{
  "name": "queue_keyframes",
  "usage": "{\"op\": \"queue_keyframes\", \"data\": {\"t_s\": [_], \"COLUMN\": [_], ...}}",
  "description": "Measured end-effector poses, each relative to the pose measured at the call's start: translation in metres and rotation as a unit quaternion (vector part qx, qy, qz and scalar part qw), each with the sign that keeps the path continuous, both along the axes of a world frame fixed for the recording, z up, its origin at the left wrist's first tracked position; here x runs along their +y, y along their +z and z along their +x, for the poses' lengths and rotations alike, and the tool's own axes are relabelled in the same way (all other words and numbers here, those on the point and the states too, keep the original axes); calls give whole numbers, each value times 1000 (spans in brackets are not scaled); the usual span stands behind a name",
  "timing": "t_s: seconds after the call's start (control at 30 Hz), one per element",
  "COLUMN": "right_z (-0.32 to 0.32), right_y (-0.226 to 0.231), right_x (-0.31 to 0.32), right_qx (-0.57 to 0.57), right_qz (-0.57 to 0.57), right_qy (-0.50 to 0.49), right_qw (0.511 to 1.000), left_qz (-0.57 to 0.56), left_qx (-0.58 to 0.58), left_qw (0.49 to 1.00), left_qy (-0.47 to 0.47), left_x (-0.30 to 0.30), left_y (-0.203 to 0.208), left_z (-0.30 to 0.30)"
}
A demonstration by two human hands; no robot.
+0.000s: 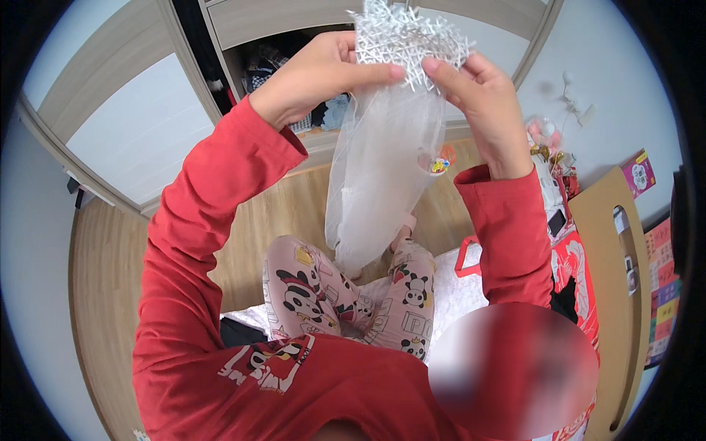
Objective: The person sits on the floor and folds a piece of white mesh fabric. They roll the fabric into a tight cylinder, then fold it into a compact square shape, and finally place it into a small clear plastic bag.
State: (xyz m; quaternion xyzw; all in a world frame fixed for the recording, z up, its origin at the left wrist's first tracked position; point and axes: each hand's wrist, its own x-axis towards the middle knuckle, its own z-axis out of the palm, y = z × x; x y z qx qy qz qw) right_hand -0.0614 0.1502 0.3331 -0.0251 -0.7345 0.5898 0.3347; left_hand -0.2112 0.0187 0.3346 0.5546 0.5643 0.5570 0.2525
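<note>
Up in front of me I hold a length of sheer white tulle (382, 154), topped by a white, shiny lattice band (408, 40) of short crisscrossed strips. My left hand (316, 77) grips the left side of the band, thumb on the near face and fingers behind. On the other side, my right hand (485, 99) pinches the band's right edge in the same way. From the band the tulle hangs loose to between my knees. Whether it is a veil or some other piece I cannot tell.
Beyond the hands is an open wardrobe shelf with folded clothes (331, 110). I sit on a pale cover (460, 294), legs in panda-print trousers (309, 294). To the right are a red bag (577, 272), a phone (557, 223) and a tan board (607, 294). A blurred round patch hides the lower right.
</note>
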Motion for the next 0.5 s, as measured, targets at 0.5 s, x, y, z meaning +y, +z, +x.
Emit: {"op": "queue_keyframes", "data": {"t_s": [0.5], "right_z": [10], "right_y": [-61], "right_x": [-40], "right_qx": [-75], "right_qz": [-13], "right_qy": [141], "right_qw": [987], "left_qz": [60], "left_qx": [-223], "left_qw": [970], "left_qy": [-71], "left_x": [5], "left_y": [2], "left_z": [-26]}}
